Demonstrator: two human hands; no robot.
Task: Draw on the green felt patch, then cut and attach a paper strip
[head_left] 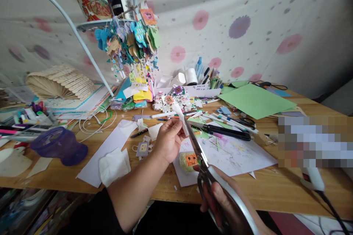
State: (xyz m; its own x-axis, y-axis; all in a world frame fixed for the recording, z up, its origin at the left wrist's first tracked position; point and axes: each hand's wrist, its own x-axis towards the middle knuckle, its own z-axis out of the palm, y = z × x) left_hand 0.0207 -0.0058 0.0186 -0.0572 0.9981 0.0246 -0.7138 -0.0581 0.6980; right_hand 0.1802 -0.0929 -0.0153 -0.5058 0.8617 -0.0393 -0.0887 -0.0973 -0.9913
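Observation:
Between the thumb and fingers of my left hand (171, 137) is a narrow strip of white paper (180, 114), its free end pointing up and away. My right hand (224, 198) grips a large pair of scissors (202, 156) by the handles. The blades reach up along the right side of the strip, close to my left fingertips; whether they touch the paper I cannot tell. Just below the blades lies a yellowish-green roll with an orange pixel face (191, 159), resting on a marked white sheet (234, 154).
A black utility knife (227, 131) lies behind the scissors, near several pens. Green card (257, 99) is at the back right, a purple cup (62, 145) at the left. Paper charms (132, 40) hang from a raised shelf. A power strip with a cord (313, 178) sits at right.

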